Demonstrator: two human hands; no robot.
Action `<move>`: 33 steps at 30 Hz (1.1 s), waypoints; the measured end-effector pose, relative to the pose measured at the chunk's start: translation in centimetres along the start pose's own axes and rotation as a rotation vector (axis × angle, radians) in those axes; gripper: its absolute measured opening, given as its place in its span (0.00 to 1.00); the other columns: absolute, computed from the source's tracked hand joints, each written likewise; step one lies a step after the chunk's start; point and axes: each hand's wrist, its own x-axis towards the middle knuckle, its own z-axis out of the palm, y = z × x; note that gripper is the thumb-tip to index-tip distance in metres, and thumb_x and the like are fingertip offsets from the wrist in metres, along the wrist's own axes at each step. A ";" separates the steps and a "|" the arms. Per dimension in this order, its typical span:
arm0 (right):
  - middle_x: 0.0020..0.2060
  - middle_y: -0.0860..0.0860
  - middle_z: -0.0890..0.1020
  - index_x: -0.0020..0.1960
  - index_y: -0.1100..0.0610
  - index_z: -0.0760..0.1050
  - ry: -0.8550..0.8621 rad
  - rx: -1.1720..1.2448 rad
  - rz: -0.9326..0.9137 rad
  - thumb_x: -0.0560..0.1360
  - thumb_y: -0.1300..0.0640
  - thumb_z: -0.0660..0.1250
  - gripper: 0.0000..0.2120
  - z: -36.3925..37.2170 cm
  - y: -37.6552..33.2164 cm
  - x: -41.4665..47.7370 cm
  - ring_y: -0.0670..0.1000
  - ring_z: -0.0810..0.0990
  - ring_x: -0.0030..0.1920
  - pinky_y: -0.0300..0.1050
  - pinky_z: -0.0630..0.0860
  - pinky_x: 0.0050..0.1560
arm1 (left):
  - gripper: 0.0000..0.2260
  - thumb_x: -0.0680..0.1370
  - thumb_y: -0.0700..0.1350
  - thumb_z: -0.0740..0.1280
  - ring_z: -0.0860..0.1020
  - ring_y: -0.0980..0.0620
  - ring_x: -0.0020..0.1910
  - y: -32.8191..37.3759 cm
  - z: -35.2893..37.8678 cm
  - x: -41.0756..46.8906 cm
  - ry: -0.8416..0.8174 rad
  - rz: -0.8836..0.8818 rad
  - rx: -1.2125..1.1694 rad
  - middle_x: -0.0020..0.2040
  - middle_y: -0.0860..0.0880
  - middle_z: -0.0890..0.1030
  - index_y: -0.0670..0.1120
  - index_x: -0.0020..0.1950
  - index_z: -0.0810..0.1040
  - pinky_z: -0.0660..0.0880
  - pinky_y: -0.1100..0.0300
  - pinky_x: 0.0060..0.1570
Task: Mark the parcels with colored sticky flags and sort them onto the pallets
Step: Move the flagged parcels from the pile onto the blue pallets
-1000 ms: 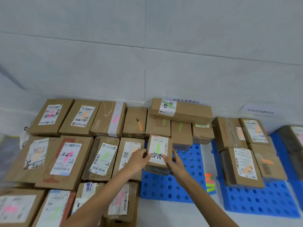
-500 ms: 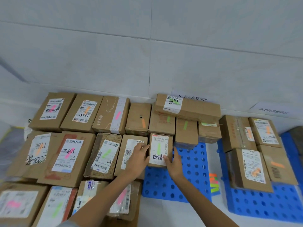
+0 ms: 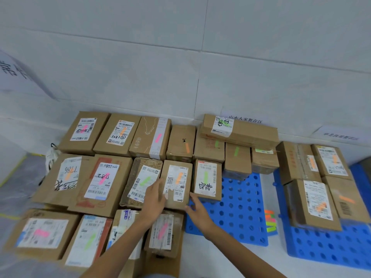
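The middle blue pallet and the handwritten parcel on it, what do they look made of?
Blue pallet: likely moulded plastic, uniform colour, smooth, regular round holes. Parcel: matt brown cardboard, probably, with folded edges and a white paper label.

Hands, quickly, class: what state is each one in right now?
Left hand: open, fingers straight, holding nothing.
Right hand: open, fingers relaxed, beside the handwritten green-flagged parcel, holding nothing.

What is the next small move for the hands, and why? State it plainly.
Probably pull both hands clear and go for the next parcel. The green-flagged parcel lies flat on the blue pallet, close beside the orange-flagged parcel; the left hand and right hand are open, gripping nothing.
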 end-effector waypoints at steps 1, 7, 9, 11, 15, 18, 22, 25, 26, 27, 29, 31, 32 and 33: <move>0.64 0.45 0.69 0.74 0.51 0.58 -0.021 0.049 0.002 0.80 0.61 0.58 0.23 0.5 -0.2 -0.1 0.42 0.71 0.60 0.28 0.74 0.48 | 0.23 0.76 0.34 0.62 0.65 0.49 0.68 -0.1 0.1 -0.2 -0.003 0.027 -0.010 0.67 0.48 0.69 0.44 0.71 0.65 0.62 0.56 0.68; 0.62 0.47 0.70 0.73 0.50 0.58 0.006 0.145 0.031 0.80 0.63 0.56 0.23 2.1 -1.1 -0.7 0.37 0.74 0.48 0.29 0.75 0.39 | 0.20 0.73 0.28 0.59 0.72 0.49 0.62 1.4 -0.8 0.3 -0.047 -0.211 -0.429 0.60 0.48 0.74 0.46 0.60 0.73 0.73 0.54 0.57; 0.62 0.47 0.73 0.72 0.48 0.60 0.019 0.212 0.056 0.80 0.62 0.58 0.22 2.3 -1.1 -0.9 0.39 0.76 0.50 0.30 0.76 0.40 | 0.16 0.76 0.30 0.60 0.73 0.52 0.58 1.9 -1.7 0.4 -0.076 -0.304 -0.589 0.59 0.48 0.74 0.46 0.58 0.73 0.74 0.58 0.53; 0.63 0.47 0.75 0.71 0.47 0.62 0.008 0.251 0.074 0.80 0.60 0.59 0.22 2.3 -1.1 -1.2 0.42 0.77 0.55 0.33 0.77 0.43 | 0.15 0.76 0.30 0.62 0.72 0.52 0.60 2.3 -2.8 0.1 -0.053 -0.339 -0.680 0.60 0.47 0.74 0.44 0.59 0.73 0.71 0.62 0.52; 0.64 0.46 0.75 0.72 0.46 0.61 -0.011 0.300 0.061 0.80 0.60 0.58 0.23 2.3 -1.2 -2.6 0.42 0.76 0.57 0.34 0.77 0.44 | 0.18 0.75 0.28 0.60 0.75 0.56 0.50 2.1 -4.2 -1.0 -0.029 -0.355 -0.766 0.59 0.45 0.76 0.39 0.65 0.72 0.73 0.68 0.38; 0.62 0.45 0.75 0.72 0.46 0.62 0.011 0.339 0.007 0.80 0.60 0.58 0.22 2.2 -2.0 -3.9 0.43 0.75 0.59 0.34 0.76 0.46 | 0.17 0.76 0.31 0.63 0.76 0.59 0.49 2.5 -4.9 -1.7 0.002 -0.304 -0.813 0.56 0.47 0.78 0.42 0.63 0.75 0.75 0.68 0.37; 0.62 0.48 0.76 0.69 0.47 0.67 0.061 0.429 -0.105 0.80 0.64 0.57 0.21 2.0 -3.9 -5.3 0.47 0.75 0.63 0.40 0.77 0.52 | 0.11 0.76 0.40 0.69 0.76 0.50 0.59 3.0 -6.3 -1.7 0.103 -0.215 -0.860 0.58 0.48 0.79 0.51 0.56 0.78 0.76 0.57 0.46; 0.63 0.47 0.75 0.68 0.48 0.69 0.120 0.487 -0.218 0.79 0.64 0.58 0.20 2.2 -5.3 -6.5 0.47 0.73 0.64 0.44 0.75 0.59 | 0.11 0.76 0.39 0.68 0.76 0.49 0.59 4.6 -7.6 -1.8 0.196 -0.085 -0.829 0.56 0.50 0.80 0.54 0.53 0.78 0.76 0.52 0.52; 0.63 0.48 0.76 0.67 0.49 0.69 0.153 0.507 -0.247 0.79 0.64 0.59 0.19 2.1 -5.6 -6.7 0.47 0.74 0.63 0.43 0.76 0.58 | 0.13 0.75 0.36 0.67 0.77 0.50 0.59 5.6 -8.0 -1.8 0.215 -0.037 -0.833 0.55 0.51 0.81 0.53 0.53 0.78 0.76 0.53 0.53; 0.62 0.49 0.76 0.66 0.48 0.70 0.195 0.530 -0.268 0.79 0.63 0.60 0.18 1.8 -6.0 -6.9 0.48 0.75 0.63 0.43 0.76 0.57 | 0.14 0.75 0.34 0.66 0.77 0.53 0.58 6.6 -8.2 -1.9 0.226 0.000 -0.843 0.54 0.53 0.81 0.53 0.53 0.77 0.75 0.56 0.54; 0.60 0.53 0.77 0.67 0.46 0.70 0.282 0.546 -0.300 0.78 0.61 0.62 0.19 0.8 -6.5 -6.9 0.51 0.76 0.61 0.47 0.77 0.57 | 0.15 0.75 0.35 0.67 0.77 0.58 0.57 9.1 -8.4 -2.0 0.204 0.069 -0.859 0.55 0.55 0.80 0.53 0.56 0.76 0.74 0.60 0.56; 0.58 0.54 0.78 0.67 0.43 0.69 0.362 0.554 -0.326 0.78 0.59 0.64 0.21 -0.6 -6.5 -7.2 0.53 0.77 0.60 0.50 0.78 0.56 | 0.18 0.76 0.36 0.68 0.77 0.61 0.57 11.5 -7.8 -2.2 0.139 0.138 -0.851 0.56 0.57 0.79 0.51 0.63 0.74 0.74 0.64 0.56; 0.59 0.54 0.77 0.66 0.41 0.69 0.400 0.556 -0.336 0.77 0.58 0.64 0.21 -1.5 -6.2 -7.5 0.53 0.77 0.60 0.48 0.79 0.55 | 0.20 0.76 0.36 0.68 0.76 0.64 0.57 12.8 -7.2 -2.4 0.102 0.156 -0.847 0.56 0.58 0.78 0.50 0.65 0.73 0.74 0.67 0.55; 0.60 0.55 0.76 0.65 0.40 0.69 0.446 0.547 -0.344 0.77 0.57 0.65 0.20 -2.6 -5.9 -7.9 0.52 0.76 0.60 0.44 0.79 0.53 | 0.21 0.76 0.36 0.67 0.76 0.66 0.55 13.8 -6.4 -2.7 0.068 0.164 -0.839 0.56 0.60 0.77 0.50 0.67 0.72 0.74 0.70 0.53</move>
